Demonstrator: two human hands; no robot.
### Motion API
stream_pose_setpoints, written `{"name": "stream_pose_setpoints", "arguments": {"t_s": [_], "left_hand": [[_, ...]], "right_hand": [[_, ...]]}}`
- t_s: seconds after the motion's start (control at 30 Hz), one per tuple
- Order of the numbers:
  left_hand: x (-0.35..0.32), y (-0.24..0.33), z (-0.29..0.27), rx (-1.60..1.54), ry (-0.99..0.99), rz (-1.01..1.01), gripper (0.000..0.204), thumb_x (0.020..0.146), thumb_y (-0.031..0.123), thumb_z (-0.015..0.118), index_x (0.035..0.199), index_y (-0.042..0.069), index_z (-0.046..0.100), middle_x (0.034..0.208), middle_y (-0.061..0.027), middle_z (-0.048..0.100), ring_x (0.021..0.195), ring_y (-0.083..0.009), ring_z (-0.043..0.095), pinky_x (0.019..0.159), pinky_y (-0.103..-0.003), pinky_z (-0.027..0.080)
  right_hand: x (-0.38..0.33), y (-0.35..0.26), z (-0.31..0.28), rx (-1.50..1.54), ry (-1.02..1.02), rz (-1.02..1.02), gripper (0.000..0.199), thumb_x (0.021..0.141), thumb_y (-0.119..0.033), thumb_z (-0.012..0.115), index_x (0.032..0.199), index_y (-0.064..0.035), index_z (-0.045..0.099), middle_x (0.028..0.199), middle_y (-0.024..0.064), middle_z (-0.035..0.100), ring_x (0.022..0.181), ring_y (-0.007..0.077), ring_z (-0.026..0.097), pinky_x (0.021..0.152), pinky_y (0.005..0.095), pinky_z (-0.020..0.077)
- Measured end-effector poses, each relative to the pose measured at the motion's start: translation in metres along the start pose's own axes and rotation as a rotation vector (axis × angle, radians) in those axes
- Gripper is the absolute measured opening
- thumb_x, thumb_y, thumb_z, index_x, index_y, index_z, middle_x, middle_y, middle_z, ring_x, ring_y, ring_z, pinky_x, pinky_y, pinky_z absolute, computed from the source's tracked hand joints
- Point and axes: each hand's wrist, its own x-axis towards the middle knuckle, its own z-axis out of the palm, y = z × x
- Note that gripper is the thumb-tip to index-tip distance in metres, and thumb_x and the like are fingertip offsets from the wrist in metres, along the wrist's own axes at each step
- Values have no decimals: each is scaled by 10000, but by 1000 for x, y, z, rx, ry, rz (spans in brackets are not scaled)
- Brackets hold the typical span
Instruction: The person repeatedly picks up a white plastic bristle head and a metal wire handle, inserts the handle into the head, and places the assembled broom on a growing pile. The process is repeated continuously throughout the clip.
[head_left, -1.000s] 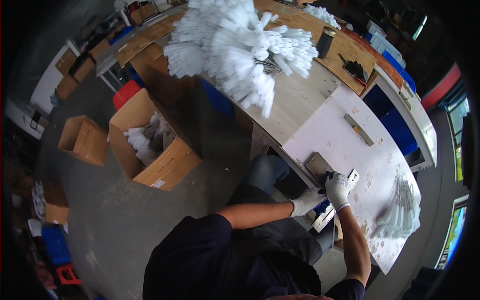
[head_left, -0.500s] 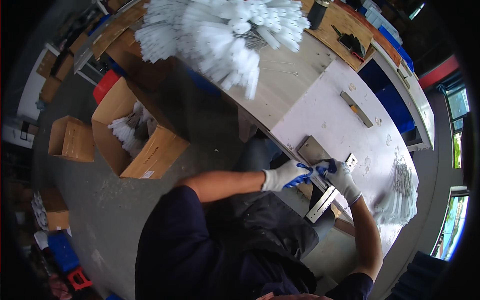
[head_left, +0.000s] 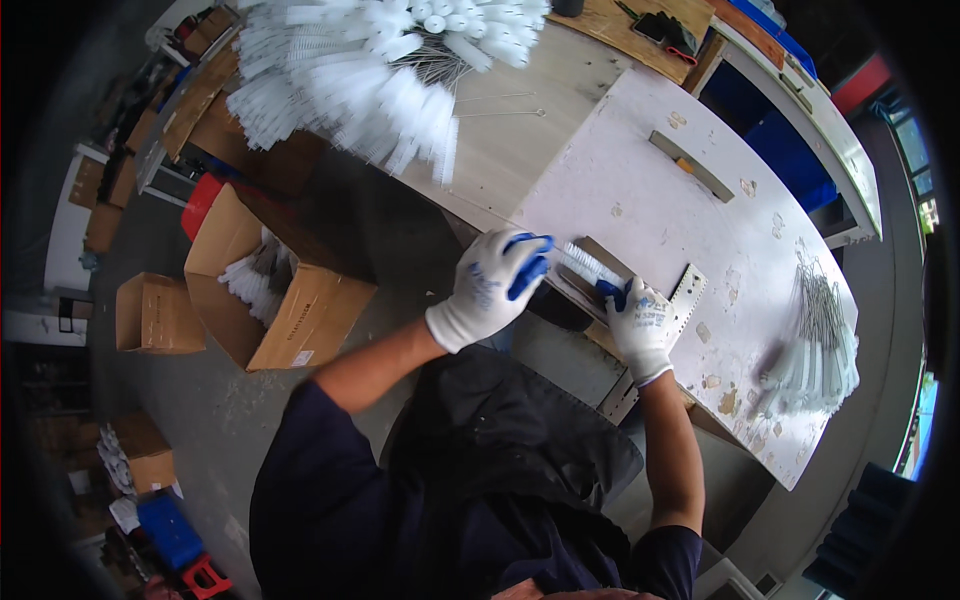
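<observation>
Both my hands wear white gloves with blue fingertips. My left hand [head_left: 492, 283] is closed around the bristle end of a white bottle brush [head_left: 588, 266] at the near edge of the white table [head_left: 700, 230]. My right hand [head_left: 640, 318] pinches the brush's other end beside a metal ruler-like strip [head_left: 686, 296] and a flat grey block [head_left: 600, 262]. The brush lies across the block between the two hands.
A big heap of white brushes [head_left: 380, 60] covers the wooden table at the back. A pile of wire-stemmed brushes [head_left: 818, 345] lies at the table's right end. An open cardboard box [head_left: 270, 285] with brushes stands on the floor at left, other boxes [head_left: 155, 312] beyond.
My left hand has come up from below the table edge and closed on the brush's bristles. My right hand stays by the metal strip. The view has shifted closer to the table.
</observation>
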Motion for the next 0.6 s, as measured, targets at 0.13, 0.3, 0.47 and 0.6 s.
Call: {"name": "stream_pose_setpoints", "arguments": {"t_s": [0.13,0.3,0.47,0.6], "left_hand": [[-22,12,26,-685,-27,-795,245,975,124,602,1203,43,646,1008,-110,695,844,-235,700,722,-333,567],[15,-3,99,-1131,210,-1034,284,1043,158,503,1284,36,591,1011,-107,685,800,-207,683,677,-360,579],[61,-5,135,-1429,388,-1161,292,1025,157,508,1288,58,587,894,-85,591,706,-238,631,646,-414,564],[85,7,156,-1233,317,-1200,227,959,95,505,1078,68,696,680,2,504,508,-123,487,466,-300,433]], "right_hand": [[0,-4,7,54,61,103,329,881,-386,671,964,-67,676,889,158,733,865,341,711,797,458,545],[1,-13,-7,45,58,138,355,909,-415,628,953,-68,688,887,158,737,850,332,723,786,452,551],[1,-11,-10,15,47,91,362,912,-423,635,933,-65,680,858,157,735,817,331,727,769,443,550],[3,14,5,-15,81,-87,319,904,-404,652,900,-85,664,831,150,728,786,317,722,745,436,552]]}}
